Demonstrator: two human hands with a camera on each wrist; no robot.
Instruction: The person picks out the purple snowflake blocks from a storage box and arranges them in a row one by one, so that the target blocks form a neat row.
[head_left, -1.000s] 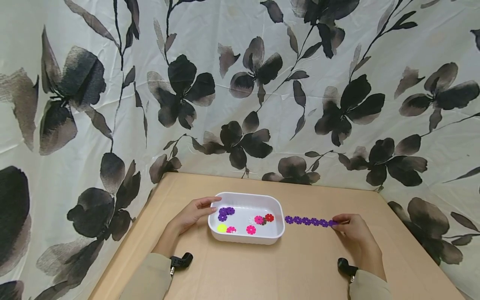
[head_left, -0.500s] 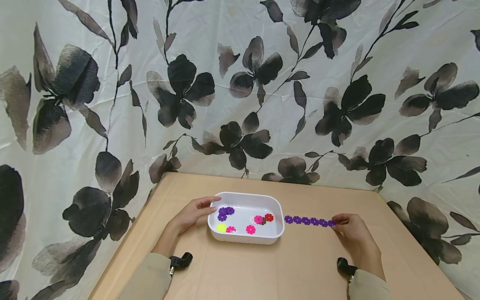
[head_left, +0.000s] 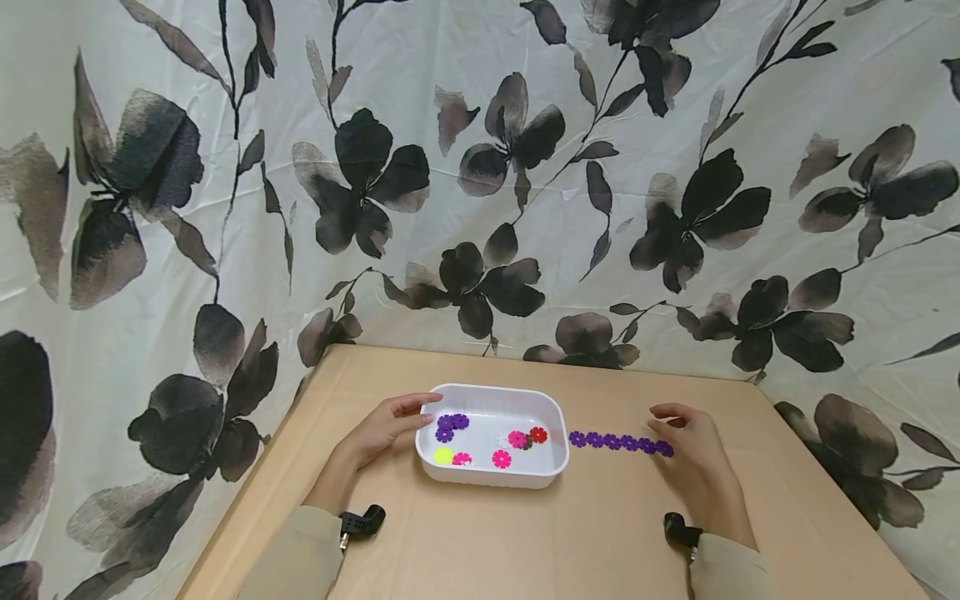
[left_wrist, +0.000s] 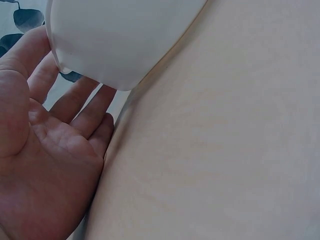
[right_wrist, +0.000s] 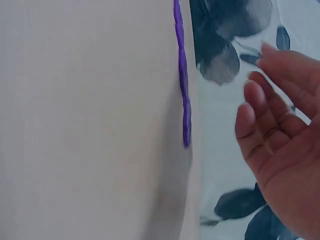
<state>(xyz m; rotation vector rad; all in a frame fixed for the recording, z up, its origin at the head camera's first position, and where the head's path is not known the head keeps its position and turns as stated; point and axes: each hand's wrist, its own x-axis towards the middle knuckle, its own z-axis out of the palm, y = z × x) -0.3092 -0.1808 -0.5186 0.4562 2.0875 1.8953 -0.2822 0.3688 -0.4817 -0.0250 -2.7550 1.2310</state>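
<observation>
A white plastic tray (head_left: pixel 540 479) holds several small flower-shaped discs: a purple cluster (head_left: pixel 452 425), a yellow disc (head_left: pixel 443 456), pink discs (head_left: pixel 501 459) and a red disc (head_left: pixel 538 435). My left hand (head_left: pixel 382 431) grips the tray's left end, with fingertips at the rim; its palm shows in the left wrist view. To the right of the tray, a straight chain of purple discs (head_left: pixel 613 442) lies on the table. Just past the chain's right end, my right hand (head_left: pixel 693 442) hovers apart from it, fingers loosely bent around nothing. The right wrist view shows the chain edge-on.
The light wooden table (head_left: pixel 585 542) ends at the back against a hanging cloth (head_left: pixel 480 208) with a dark floral print. Black wrist cameras sit on both wrists, the left camera (head_left: pixel 363 522) near the tray's front left.
My right hand has let go of the chain's right end and lifted slightly up and to the left. The chain stays in place. My left hand and the tray have not moved.
</observation>
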